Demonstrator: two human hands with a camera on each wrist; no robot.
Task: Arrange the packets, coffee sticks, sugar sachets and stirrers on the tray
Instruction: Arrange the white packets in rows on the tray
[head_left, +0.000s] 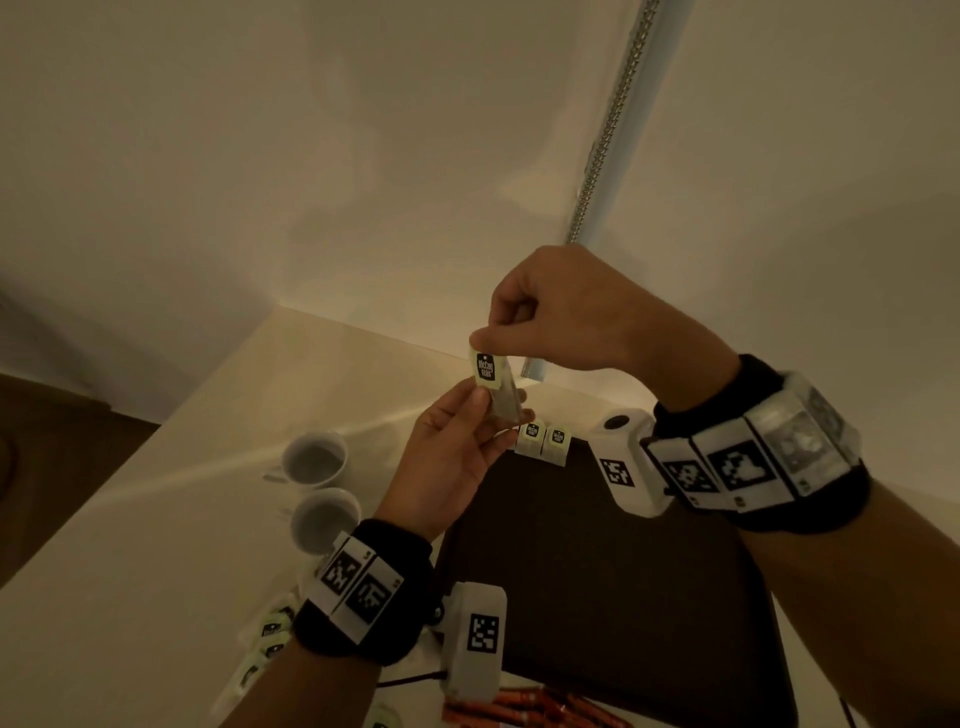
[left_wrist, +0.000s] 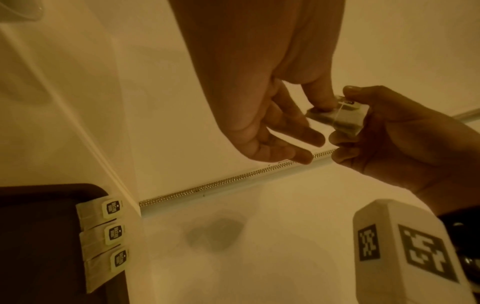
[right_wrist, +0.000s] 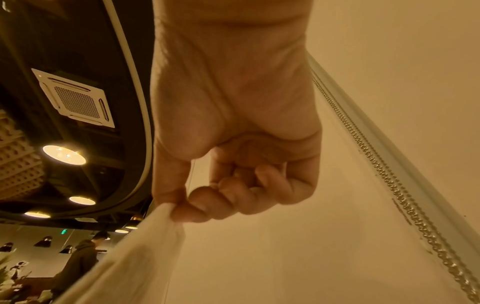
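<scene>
Fingers (head_left: 506, 332) of the right hand (head_left: 561, 306) pinch a tea bag (head_left: 491, 371); the left hand (head_left: 457, 447) grips it below, above the dark tray (head_left: 597, 571) on a pale surface (head_left: 130, 545) beside cream walls (head_left: 311, 130).

"McCoy teas" on tea bag tag (head_left: 486, 368)

Mid-frame, the right hand (head_left: 561, 306) pinches a tea packet's tag (head_left: 487, 368) while the left hand (head_left: 457, 457) holds the packet (head_left: 506, 402) above the dark tray (head_left: 597, 571); two white cups (head_left: 317, 488) stand at left on the counter (head_left: 156, 519).
</scene>
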